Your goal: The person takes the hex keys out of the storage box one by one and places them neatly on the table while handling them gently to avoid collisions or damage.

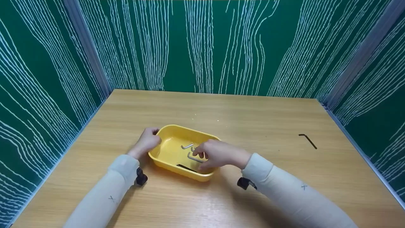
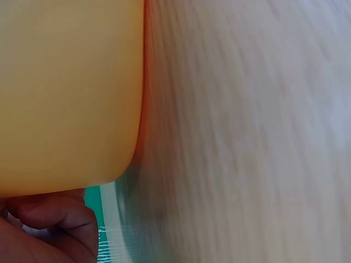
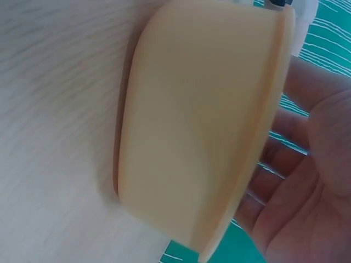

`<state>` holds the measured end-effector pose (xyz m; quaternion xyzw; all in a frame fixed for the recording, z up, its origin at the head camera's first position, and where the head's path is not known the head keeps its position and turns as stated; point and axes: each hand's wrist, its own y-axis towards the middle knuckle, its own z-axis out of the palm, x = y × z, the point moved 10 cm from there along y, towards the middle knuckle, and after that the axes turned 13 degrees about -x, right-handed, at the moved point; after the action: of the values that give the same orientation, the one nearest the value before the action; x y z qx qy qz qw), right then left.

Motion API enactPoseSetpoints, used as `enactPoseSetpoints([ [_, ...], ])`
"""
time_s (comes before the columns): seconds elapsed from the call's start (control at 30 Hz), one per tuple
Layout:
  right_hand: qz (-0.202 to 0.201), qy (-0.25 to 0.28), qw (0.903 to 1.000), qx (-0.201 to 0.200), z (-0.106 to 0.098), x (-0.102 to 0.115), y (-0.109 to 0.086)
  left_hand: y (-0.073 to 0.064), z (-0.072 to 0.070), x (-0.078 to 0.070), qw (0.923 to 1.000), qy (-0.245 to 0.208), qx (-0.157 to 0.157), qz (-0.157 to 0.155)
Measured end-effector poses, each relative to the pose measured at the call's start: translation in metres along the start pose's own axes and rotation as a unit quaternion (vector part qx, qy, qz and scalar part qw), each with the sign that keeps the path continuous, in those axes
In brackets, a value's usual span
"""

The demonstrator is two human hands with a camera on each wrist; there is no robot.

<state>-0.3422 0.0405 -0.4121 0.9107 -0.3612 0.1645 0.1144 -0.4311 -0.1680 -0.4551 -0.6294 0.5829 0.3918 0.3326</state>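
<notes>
A yellow plastic tub (image 1: pixel 164 155) with rounded corners stands on the wooden table. My left hand (image 1: pixel 147 141) grips its left end at the rim; in the left wrist view part of that hand (image 2: pixel 60 224) shows beside the tub wall (image 2: pixel 66 98). Over the tub's right end my right hand (image 1: pixel 220 154) reaches inside, thumb and fingers apart, bent downward. Beneath and beside these fingers lie a small silver hex key (image 1: pixel 187 146), a longer grey hex key (image 1: pixel 194 158) and a black one (image 1: pixel 186 167). In the right wrist view the tub wall (image 3: pixel 192 126) hides the fingertips.
A black hex key (image 1: pixel 308 141) lies alone on the right of the table (image 1: pixel 269 114). Tiny pale specks dot the surface behind the tub. Green panels (image 1: pixel 177 47) with white wavy lines close off the back and both sides.
</notes>
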Motion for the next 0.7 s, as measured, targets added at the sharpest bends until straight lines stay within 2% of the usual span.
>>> enactPoseSetpoints([
  [0.07,-0.006,-0.005,1.0000,0.005,0.004,0.001,0.001,0.000,0.000,0.000,1.0000,-0.003,0.001,0.004],
  [0.27,-0.026,-0.015,0.9995,0.014,0.013,0.005,0.004,0.000,0.001,0.002,0.9999,0.003,0.008,-0.012],
  [0.5,-0.006,-0.027,0.9990,0.036,0.026,0.004,0.008,-0.001,0.001,0.002,0.9997,-0.014,0.002,-0.022],
  [0.7,0.001,-0.039,0.9984,0.041,0.034,0.001,0.012,0.000,0.000,0.002,0.9999,0.005,-0.001,-0.012],
])
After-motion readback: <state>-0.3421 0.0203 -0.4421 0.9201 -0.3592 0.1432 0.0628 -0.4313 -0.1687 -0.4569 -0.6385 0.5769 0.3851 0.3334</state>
